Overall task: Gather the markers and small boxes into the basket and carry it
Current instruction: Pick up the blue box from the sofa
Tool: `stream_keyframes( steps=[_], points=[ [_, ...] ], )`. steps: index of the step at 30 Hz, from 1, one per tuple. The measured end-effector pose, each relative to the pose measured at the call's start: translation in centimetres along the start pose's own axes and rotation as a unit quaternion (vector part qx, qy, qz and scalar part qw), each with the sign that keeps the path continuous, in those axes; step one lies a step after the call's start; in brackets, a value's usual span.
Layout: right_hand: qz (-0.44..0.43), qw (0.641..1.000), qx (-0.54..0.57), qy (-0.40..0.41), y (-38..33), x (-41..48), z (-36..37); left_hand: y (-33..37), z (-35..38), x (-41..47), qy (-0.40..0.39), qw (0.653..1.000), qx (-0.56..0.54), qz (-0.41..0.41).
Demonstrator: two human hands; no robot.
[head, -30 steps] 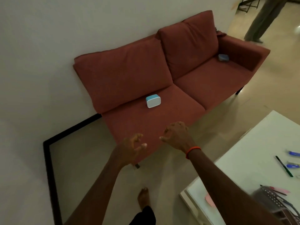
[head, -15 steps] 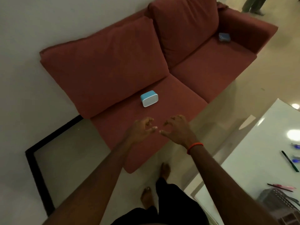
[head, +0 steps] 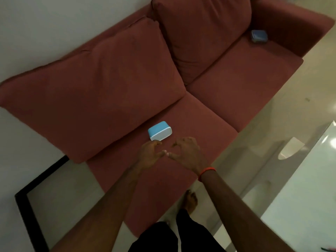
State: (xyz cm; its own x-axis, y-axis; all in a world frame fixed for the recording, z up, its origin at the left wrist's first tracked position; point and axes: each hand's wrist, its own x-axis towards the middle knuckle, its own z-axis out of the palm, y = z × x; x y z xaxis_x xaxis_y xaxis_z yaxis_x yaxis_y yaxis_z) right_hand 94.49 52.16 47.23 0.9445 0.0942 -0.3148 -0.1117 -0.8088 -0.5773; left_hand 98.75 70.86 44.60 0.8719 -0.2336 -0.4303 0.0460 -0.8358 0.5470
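Observation:
A small blue and white box (head: 159,130) lies on the left seat cushion of a dark red sofa (head: 227,88). A second, darker blue box (head: 259,36) rests at the far right end of the seat, by the armrest. My left hand (head: 151,154) reaches over the seat with curled fingers, its fingertips just short of the near box's front edge. My right hand (head: 188,153), with an orange band at the wrist, hovers beside it, fingers spread and empty. The thumbs nearly meet. The basket and markers are out of view.
A white glossy table (head: 309,197) stands at the right, close to the sofa's front. A black-framed panel (head: 27,206) leans on the wall at the lower left. My bare foot (head: 190,200) is on the tiled floor between sofa and table.
I have stepped closer to the sofa. Both hands moved forward toward the blue and white box and drew together. The table's markers and basket slid out of view.

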Motion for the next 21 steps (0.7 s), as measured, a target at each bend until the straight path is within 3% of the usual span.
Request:
stream_keyframes(
  steps=[7,14,21],
  points=[
    [0.007,0.999,0.038,-0.037,2.2,3.9,0.9,-2.2,0.5,9.4,-0.001,0.998,0.069,-0.004],
    [0.097,0.993,0.061,-0.009,8.4,5.0,3.8,-4.4,3.3,18.2,-0.025,0.981,0.189,-0.031],
    [0.114,0.992,0.061,0.015,10.6,7.6,3.8,-6.4,4.5,22.2,-0.047,0.984,0.172,-0.025]
  ],
)
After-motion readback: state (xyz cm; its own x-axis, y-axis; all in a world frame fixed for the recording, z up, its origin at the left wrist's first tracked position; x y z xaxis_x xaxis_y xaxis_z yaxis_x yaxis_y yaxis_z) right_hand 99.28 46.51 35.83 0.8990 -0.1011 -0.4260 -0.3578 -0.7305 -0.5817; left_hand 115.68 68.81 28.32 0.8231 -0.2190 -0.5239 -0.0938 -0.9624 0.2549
